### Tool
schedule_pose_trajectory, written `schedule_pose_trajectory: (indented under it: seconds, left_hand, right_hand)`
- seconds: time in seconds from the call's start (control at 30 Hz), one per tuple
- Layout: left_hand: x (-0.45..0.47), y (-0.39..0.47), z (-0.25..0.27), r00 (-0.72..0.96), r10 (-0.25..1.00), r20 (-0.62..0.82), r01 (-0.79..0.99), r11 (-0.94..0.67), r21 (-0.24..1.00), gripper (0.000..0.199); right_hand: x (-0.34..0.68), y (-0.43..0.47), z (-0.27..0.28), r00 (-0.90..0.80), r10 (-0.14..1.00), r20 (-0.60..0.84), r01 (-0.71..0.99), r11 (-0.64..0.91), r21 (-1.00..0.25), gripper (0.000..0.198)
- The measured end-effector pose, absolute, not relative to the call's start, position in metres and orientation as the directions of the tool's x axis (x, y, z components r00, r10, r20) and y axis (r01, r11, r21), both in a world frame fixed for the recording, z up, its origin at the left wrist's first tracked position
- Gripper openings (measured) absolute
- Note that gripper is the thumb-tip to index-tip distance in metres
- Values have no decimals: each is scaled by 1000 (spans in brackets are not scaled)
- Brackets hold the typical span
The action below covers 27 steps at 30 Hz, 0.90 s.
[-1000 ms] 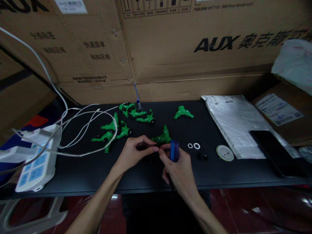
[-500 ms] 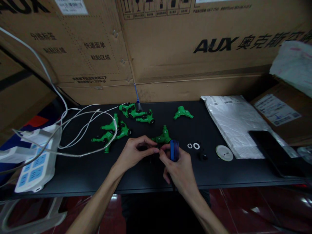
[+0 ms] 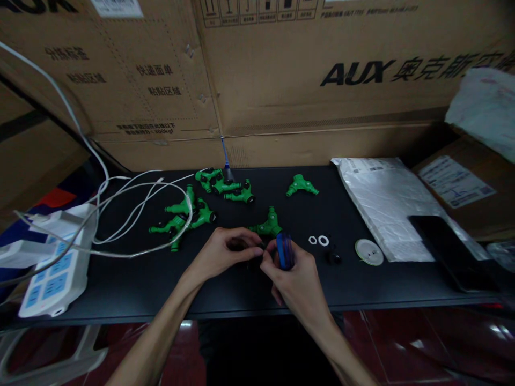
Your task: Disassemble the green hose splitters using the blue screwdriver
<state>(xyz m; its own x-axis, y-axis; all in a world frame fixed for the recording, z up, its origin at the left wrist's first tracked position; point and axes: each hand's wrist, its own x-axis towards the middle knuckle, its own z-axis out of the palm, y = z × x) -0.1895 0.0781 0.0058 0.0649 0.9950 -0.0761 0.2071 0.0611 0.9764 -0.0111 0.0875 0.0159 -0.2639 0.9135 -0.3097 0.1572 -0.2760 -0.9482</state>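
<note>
My left hand (image 3: 225,252) is closed in a pinch near the table's front edge, thumb against fingers. What it grips is dark and too small to make out. Fingertips nearly touching it, my right hand (image 3: 298,273) is wrapped round a blue-handled tool (image 3: 285,251), whose working end is hidden. Just beyond both hands lies a green Y-shaped hose connector (image 3: 270,221), partly covered by them. To the right are a white hexagonal nut (image 3: 313,240), a white ring (image 3: 323,241) and small black parts (image 3: 333,258).
More green connectors lie at left (image 3: 183,220) and back (image 3: 225,185), one alone (image 3: 301,185). A power strip (image 3: 58,268) with looping cables stands left. A round disc (image 3: 369,252), padded mailer (image 3: 374,209) and phone (image 3: 450,252) lie right. Cardboard boxes (image 3: 273,102) wall the back.
The blue-handled tool has tilted and shifted slightly left in my right hand. Both hands stay close together; the view has moved a little.
</note>
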Motion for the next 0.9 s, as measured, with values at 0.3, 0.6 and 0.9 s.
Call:
schedule_pose_trajectory:
  seconds: [0.3, 0.6, 0.9]
  left_hand:
    - [-200, 80, 8, -17, 989, -144, 203, 145, 968, 23]
    - [-221, 78, 2, 142, 984, -110, 511, 22, 860, 21]
    - [-211, 67, 10, 138, 990, -32, 582, -55, 812, 29]
  right_hand:
    - [-4, 95, 9, -274, 909, -315, 296, -232, -927, 14]
    - [-1, 103, 4, -345, 847, -404, 282, -317, -906, 22]
    - [38, 106, 8, -353, 812, -464, 57, -477, -877, 53]
